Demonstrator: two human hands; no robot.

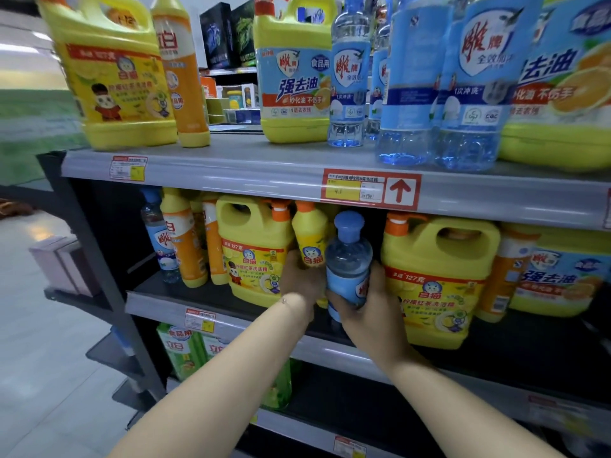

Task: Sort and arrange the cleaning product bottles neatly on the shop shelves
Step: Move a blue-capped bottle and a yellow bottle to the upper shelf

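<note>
Head view, around: big yellow plastic jug with handle (254, 249) on the left, another yellow handled jug (436, 279) on the right, both close to the hands
Right hand (370, 312): fingers wrapped round the clear blue plastic bottle with blue cap (347, 259), upright between the jugs at the grey middle shelf (158, 304)
Left hand (299, 276): against the small yellow bottle with orange cap (310, 239); fingers hidden, cannot tell the grip

Both my bare arms reach forward, side by side. My left hand (299, 276) holds a small yellow bottle (309, 239). My right hand (370, 312) wraps round a blue bottle (347, 259).
</note>
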